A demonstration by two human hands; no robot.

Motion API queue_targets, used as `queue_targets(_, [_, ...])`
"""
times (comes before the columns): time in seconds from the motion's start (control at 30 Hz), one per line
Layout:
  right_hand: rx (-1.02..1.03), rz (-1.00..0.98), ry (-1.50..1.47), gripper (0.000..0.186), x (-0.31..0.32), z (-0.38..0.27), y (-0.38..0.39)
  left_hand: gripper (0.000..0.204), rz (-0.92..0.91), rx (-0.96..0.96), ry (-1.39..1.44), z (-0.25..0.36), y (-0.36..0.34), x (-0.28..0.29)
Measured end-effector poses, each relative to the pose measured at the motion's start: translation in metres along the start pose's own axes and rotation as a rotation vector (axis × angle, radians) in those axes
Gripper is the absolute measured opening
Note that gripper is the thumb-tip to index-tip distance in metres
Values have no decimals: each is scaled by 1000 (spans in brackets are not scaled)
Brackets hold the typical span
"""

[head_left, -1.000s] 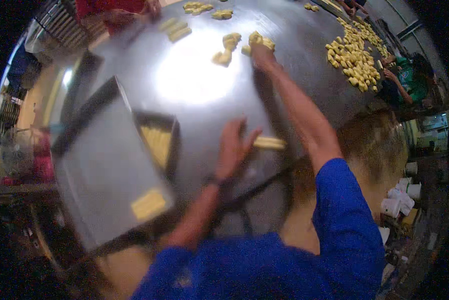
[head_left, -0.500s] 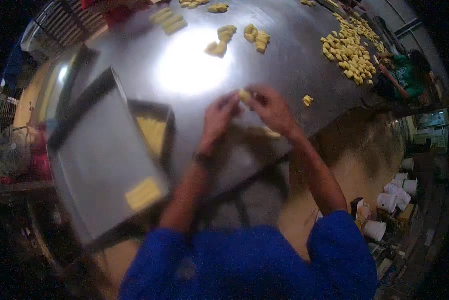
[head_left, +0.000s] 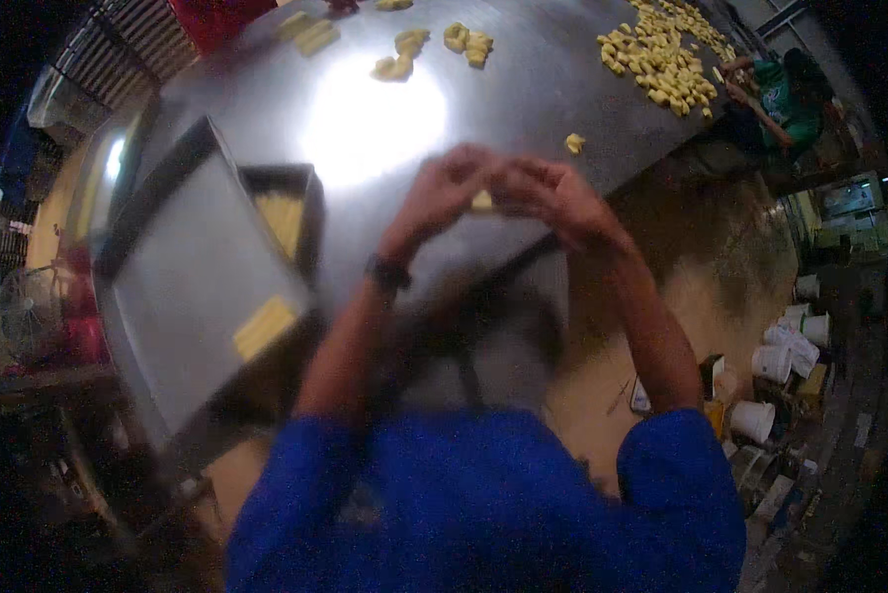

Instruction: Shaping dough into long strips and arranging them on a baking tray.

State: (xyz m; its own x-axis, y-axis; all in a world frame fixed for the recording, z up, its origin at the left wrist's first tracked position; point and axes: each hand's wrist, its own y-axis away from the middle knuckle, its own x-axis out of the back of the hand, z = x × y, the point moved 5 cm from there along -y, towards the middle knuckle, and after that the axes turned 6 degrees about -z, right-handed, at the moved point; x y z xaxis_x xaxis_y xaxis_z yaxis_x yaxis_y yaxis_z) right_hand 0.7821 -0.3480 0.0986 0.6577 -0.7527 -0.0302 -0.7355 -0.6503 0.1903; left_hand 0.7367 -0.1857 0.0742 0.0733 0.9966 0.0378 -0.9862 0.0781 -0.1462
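Blurred hands, hidden grip

From my seat, the left hand (head_left: 449,188) and right hand (head_left: 554,198) are smeared. They hide most of a yellow piece (head_left: 481,202); I can't tell whether it is gripped. The tray (head_left: 197,287) covers part of the box (head_left: 311,222). The top edge crops the heap (head_left: 661,67). The co-worker's hands (head_left: 734,79) are too small to read.

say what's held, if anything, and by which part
Cannot be told: the left hand and right hand, blurred, hide any grip; a yellow piece shows beside them.
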Motion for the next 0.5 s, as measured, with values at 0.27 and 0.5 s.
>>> queue_targets(0.27, [38,-146,447,33,58,-3,-24,38,-279,146,-196,-26,-43,4])
queue_targets(0.5, [-49,-260,1111,53,99,54,-85,45,-350,211,-943,-58,-98,-23])
